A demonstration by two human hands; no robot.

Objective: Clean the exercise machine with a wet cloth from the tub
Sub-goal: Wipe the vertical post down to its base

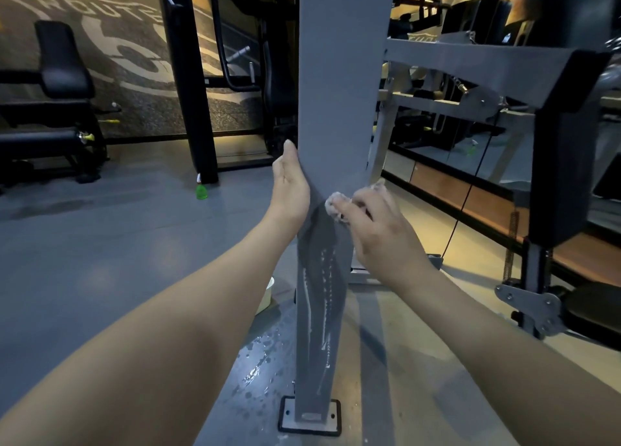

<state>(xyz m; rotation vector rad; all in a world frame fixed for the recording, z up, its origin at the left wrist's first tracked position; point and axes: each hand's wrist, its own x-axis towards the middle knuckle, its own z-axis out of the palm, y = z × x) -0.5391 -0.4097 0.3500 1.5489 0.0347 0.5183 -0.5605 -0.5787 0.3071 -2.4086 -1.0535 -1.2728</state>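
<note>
Right hand (376, 230) clutched the cloth (336, 205) on the post (342, 93), while left hand (290, 187) lay flat, straight-fingered, against its left side. The near puddle (257, 365) could have caused a slip.

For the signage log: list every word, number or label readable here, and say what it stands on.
"ROUTE": white letters on the wall mural, top left.
"6": what looks like a large white figure below it, on the same mural.
Pale marking behind the machine, upper right: too blurred to read.
Green bottle on the floor: no readable label.
</note>
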